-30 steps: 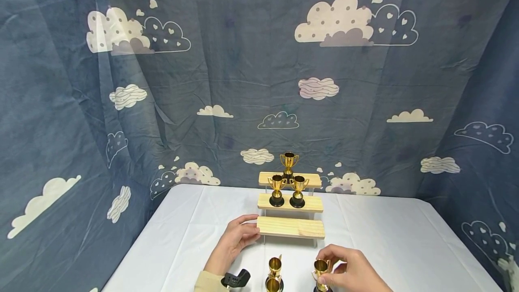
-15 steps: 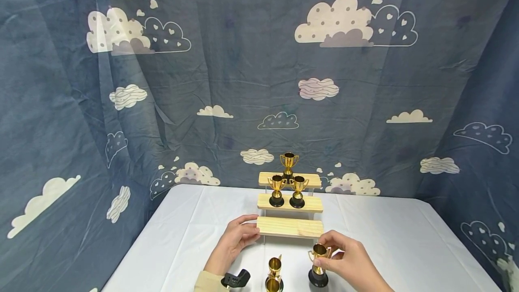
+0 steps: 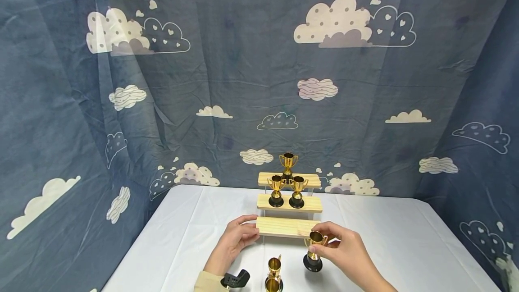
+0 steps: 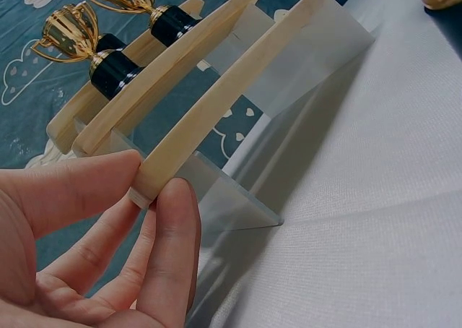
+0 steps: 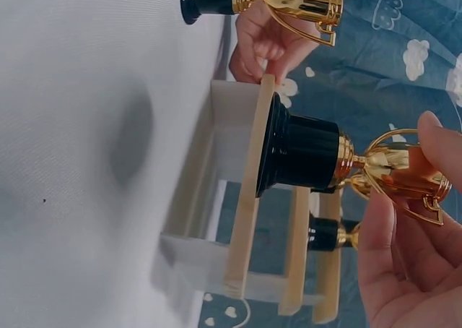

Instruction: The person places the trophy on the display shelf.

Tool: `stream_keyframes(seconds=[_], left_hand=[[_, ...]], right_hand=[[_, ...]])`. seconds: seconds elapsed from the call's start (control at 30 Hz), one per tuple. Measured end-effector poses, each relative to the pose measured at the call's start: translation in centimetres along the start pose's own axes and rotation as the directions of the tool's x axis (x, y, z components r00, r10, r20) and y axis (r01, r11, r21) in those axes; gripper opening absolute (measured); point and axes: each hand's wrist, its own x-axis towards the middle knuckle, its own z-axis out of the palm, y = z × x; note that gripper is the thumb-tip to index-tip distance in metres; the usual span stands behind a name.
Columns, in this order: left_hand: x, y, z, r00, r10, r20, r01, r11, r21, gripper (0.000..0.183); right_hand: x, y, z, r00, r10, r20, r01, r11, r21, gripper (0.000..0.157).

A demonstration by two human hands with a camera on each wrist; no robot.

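Right hand and left hand apart from each other. The right hand pinches a gold trophy by its cup between thumb and fingers, the black base downward. Compared with one second earlier, this trophy has shifted away from the wearer and leftward; its cup now overlaps the right end of the lowest shelf in the head view, and its shadow falls on the white bench in the right wrist view. Whether base and shelf touch cannot be told. The left hand, unchanged in position, grips that shelf's left end. Also unchanged: one cup on the top shelf, a side-by-side pair on the middle shelf, and two nearer cups on the bench, between the hands.
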Motion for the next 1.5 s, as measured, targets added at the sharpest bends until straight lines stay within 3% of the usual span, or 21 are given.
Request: stream_keyframes(seconds=[0.27,0.73,1.07,1.5], left_hand=[[0.0,-0.2,-0.1,1.0,0.003,0.002,-0.003,1.0,0.0,0.055],[0.0,-0.2,-0.1,1.0,-0.008,-0.002,0.008,1.0,0.007,0.055],[0.0,-0.1,0.0,1.0,0.018,0.016,-0.018,1.0,0.004,0.055],[0.1,-0.2,-0.2,1.0,0.016,0.016,-0.016,1.0,-0.008,0.056]], right_hand=[[0.5,-0.6,0.3,0.999,-0.038,-0.013,0.038,0.999,-0.004,0.041],[2.0,-2.1,1.1,0.985,-0.173,-0.03,0.173,0.985,0.012,0.039],[2.9,-3.2,2.0,0.988,-0.154,0.003,0.153,0.984,0.089,0.038],[4.3,-3.4,3.4,0.975,-0.222,0.013,0.22,0.972,0.084,0.04]])
